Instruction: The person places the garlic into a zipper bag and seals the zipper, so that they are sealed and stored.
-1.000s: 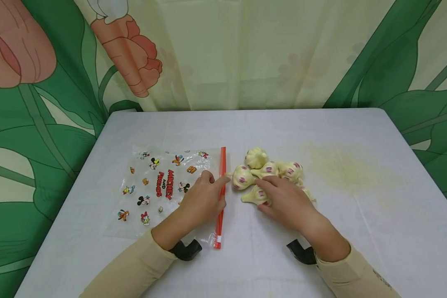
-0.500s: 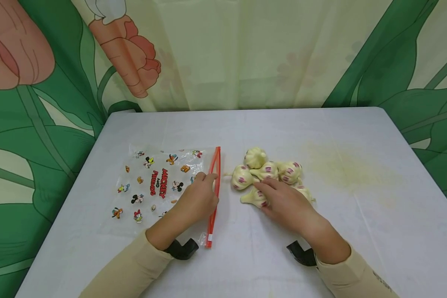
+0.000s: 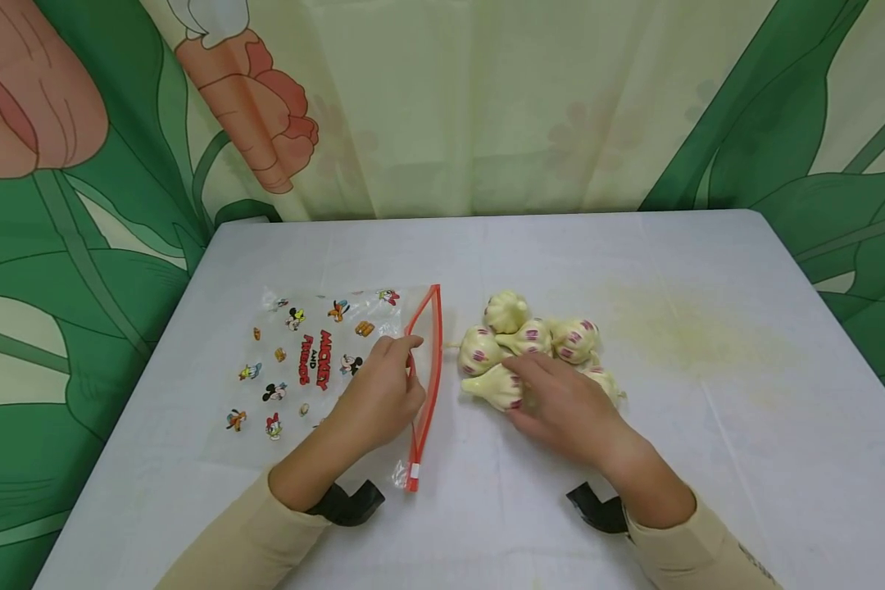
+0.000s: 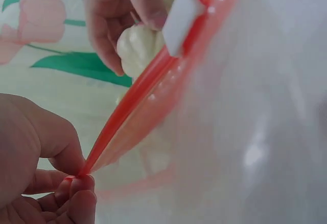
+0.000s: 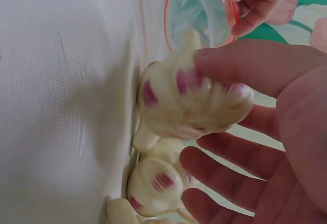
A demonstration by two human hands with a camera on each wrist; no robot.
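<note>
A clear zip bag (image 3: 298, 410) with cartoon prints and a red zip edge (image 3: 435, 360) lies flat on the left of the table. My left hand (image 3: 379, 397) pinches one side of that red edge between thumb and fingers, and the bag's mouth gapes on the right. My right hand (image 3: 575, 410) holds a garlic bulb (image 3: 494, 387), cream with purple marks, by thumb and index finger; its other fingers are loosely spread in the right wrist view. Several more garlic bulbs (image 3: 479, 351) are bunched just beyond this hand, some partly hidden by it.
A white cloth covers the table (image 3: 708, 459), with a yellowish stain (image 3: 678, 328) on the right. Behind the table hangs a curtain (image 3: 487, 106) with large flower and leaf prints. Black wrist mounts (image 3: 350, 501) sit under both cuffs.
My left hand has drawn back left, and one side of the red zip edge has parted from the other. The garlic bulb under my right hand has shifted slightly left and up.
</note>
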